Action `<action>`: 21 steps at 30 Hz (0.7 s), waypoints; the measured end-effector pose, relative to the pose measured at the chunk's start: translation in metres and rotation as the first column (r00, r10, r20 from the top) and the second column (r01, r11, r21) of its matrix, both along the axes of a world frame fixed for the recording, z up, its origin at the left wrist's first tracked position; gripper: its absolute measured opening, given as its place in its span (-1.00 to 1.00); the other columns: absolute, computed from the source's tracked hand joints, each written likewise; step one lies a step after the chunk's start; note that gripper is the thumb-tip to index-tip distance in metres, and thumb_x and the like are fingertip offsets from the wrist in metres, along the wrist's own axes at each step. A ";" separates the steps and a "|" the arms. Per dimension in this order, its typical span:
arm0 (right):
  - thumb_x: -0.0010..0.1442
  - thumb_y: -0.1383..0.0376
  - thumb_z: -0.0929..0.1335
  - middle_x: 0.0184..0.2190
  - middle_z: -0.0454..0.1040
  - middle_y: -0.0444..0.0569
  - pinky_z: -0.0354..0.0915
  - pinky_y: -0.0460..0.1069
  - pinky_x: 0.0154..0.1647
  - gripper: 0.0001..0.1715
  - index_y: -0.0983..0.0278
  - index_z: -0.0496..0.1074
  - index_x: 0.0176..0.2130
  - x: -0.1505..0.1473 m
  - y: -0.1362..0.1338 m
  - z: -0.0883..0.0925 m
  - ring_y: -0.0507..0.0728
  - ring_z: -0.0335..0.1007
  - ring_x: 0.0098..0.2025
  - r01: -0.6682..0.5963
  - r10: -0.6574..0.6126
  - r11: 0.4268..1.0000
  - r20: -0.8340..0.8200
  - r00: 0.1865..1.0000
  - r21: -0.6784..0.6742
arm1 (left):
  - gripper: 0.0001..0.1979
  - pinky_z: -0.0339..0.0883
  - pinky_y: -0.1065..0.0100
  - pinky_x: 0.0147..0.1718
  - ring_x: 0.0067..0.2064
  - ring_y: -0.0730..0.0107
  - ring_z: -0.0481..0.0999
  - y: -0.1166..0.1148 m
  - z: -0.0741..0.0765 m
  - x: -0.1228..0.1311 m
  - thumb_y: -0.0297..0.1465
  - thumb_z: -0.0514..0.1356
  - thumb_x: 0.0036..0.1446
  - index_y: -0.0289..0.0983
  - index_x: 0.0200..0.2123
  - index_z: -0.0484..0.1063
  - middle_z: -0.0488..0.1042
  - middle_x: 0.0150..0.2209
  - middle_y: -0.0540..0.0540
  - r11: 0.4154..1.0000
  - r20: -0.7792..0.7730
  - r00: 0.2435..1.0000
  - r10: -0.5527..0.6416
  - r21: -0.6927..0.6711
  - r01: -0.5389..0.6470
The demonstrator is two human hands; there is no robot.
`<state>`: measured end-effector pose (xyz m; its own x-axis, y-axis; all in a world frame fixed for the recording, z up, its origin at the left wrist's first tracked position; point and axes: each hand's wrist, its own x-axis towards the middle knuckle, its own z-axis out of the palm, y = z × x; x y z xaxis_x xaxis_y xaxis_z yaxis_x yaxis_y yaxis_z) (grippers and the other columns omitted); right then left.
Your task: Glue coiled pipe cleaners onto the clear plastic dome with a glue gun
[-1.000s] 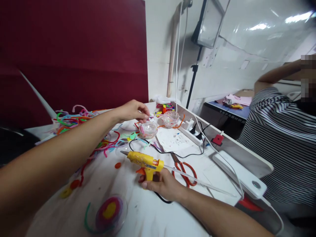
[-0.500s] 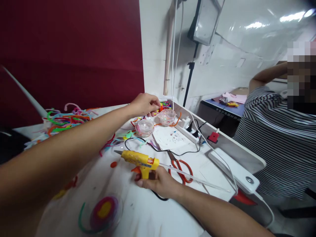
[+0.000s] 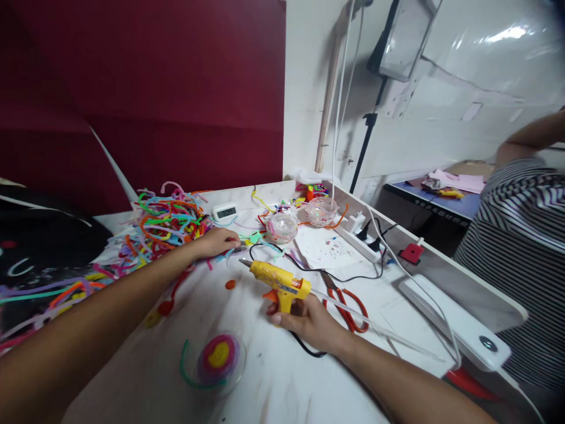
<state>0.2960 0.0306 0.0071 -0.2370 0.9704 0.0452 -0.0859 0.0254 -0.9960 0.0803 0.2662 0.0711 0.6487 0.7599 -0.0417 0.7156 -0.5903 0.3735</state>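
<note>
My right hand (image 3: 315, 321) is wrapped round the handle of a yellow hot glue gun (image 3: 273, 277), whose nozzle points left; a clear glue stick (image 3: 379, 327) juts from its back. At the edge of the heap of coloured pipe cleaners (image 3: 165, 221), my left hand (image 3: 219, 241) has its fingers curled together; anything in them cannot be made out. Just right of it lies a clear round dish (image 3: 236, 258). In front, a coiled disc (image 3: 218, 356) of yellow, red and purple sits on a clear round base, with a green strand (image 3: 185, 371) curving beside it.
Orange-handled scissors (image 3: 346, 303) lie behind my right hand. Two clear bowls (image 3: 282, 228) stand near a stained paper (image 3: 324, 247), a power strip (image 3: 362, 238) and a small digital clock (image 3: 225, 212). A black cord crosses the table. A person in a striped shirt (image 3: 512, 235) is at right.
My left hand has moved left and nearer, from beside the clear bowls to the pipe cleaner heap. The view has turned left. My right hand still holds the glue gun.
</note>
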 end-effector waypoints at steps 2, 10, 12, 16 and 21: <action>0.09 0.06 0.47 -0.21 0.52 0.01 0.36 0.04 -0.14 -0.51 0.29 0.45 -0.08 0.001 0.000 0.000 0.14 0.43 -0.17 -0.001 0.001 1.000 0.017 1.000 -0.001 | -0.81 0.31 0.41 -0.30 -0.34 0.33 0.50 0.002 -0.006 -0.007 -0.30 0.17 0.02 -0.25 -0.43 0.55 0.58 -0.44 0.00 1.000 -0.055 0.998 -0.009 0.018 0.010; 0.09 0.03 0.47 -0.21 0.52 0.00 0.35 0.04 -0.11 -0.47 0.29 0.45 -0.06 0.000 0.000 -0.001 0.15 0.44 -0.16 0.005 -0.005 1.000 0.017 1.000 -0.025 | -0.71 0.45 0.10 -0.09 -0.06 0.23 0.50 0.024 -0.015 -0.004 -0.27 0.18 0.28 -0.30 -0.01 0.41 0.46 0.00 -0.16 0.996 -0.183 0.983 0.026 0.085 -0.010; 0.10 0.02 0.47 -0.21 0.52 -0.01 0.35 0.04 -0.10 -0.47 0.29 0.45 -0.05 0.001 0.000 0.000 0.14 0.44 -0.17 0.001 -0.001 1.000 0.016 1.000 -0.026 | -0.68 0.45 0.09 -0.08 -0.04 0.19 0.50 0.027 -0.020 0.009 -0.28 0.18 0.27 -0.30 0.03 0.39 0.44 0.03 -0.17 0.997 -0.193 0.981 0.015 0.082 0.001; 0.09 0.01 0.47 -0.22 0.51 -0.01 0.35 0.05 -0.09 -0.47 0.28 0.45 -0.07 0.001 0.001 0.000 0.13 0.43 -0.17 0.002 -0.002 1.000 0.015 1.000 -0.021 | -0.66 0.45 0.07 -0.08 -0.02 0.19 0.49 0.032 -0.030 0.031 -0.28 0.19 0.27 -0.29 0.06 0.37 0.43 0.04 -0.18 0.997 -0.193 0.981 0.025 0.077 -0.010; 0.08 0.00 0.47 -0.21 0.51 -0.01 0.35 0.05 -0.09 -0.46 0.28 0.45 -0.07 0.001 0.000 0.001 0.15 0.43 -0.16 0.008 -0.007 0.999 0.025 1.000 -0.039 | -0.66 0.46 0.08 -0.08 -0.03 0.20 0.50 0.034 -0.036 0.039 -0.28 0.18 0.27 -0.29 0.06 0.37 0.43 0.04 -0.18 0.996 -0.178 0.981 0.083 0.053 -0.074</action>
